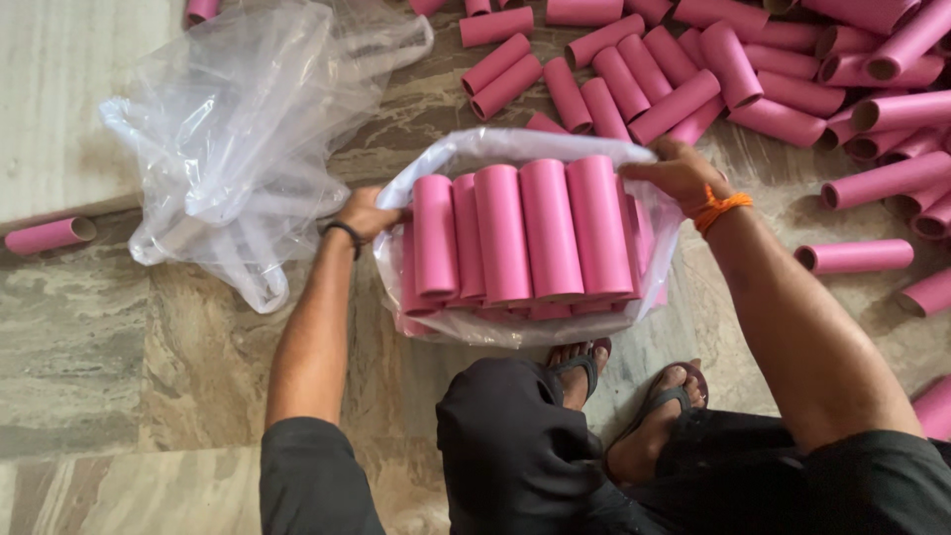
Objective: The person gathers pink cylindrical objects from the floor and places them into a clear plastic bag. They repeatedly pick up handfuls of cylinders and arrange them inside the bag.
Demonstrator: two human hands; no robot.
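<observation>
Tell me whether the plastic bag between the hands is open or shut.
Open. The clear plastic bag has its mouth spread wide by the left hand and right hand, showing rows of pink tubes lying inside.

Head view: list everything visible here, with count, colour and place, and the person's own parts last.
Packed tubes: five in the top row, more rows beneath, pink, standing side by side in the clear bag at centre.
Clear bag: one, see-through plastic, open around the packed tubes.
Loose tubes: too many to count, pink, heaped on the floor at upper right.
Single tube: one, pink, lying alone at the left edge.
Empty bags: crumpled clear plastic, count unclear, upper left.
Floor: marbled stone.
Sandals: two, dark, on the person's feet below the bag.
Left hand: black wristband, gripping the bag's left side.
Right hand: orange wrist thread, fingers on the bag's right rim.
</observation>
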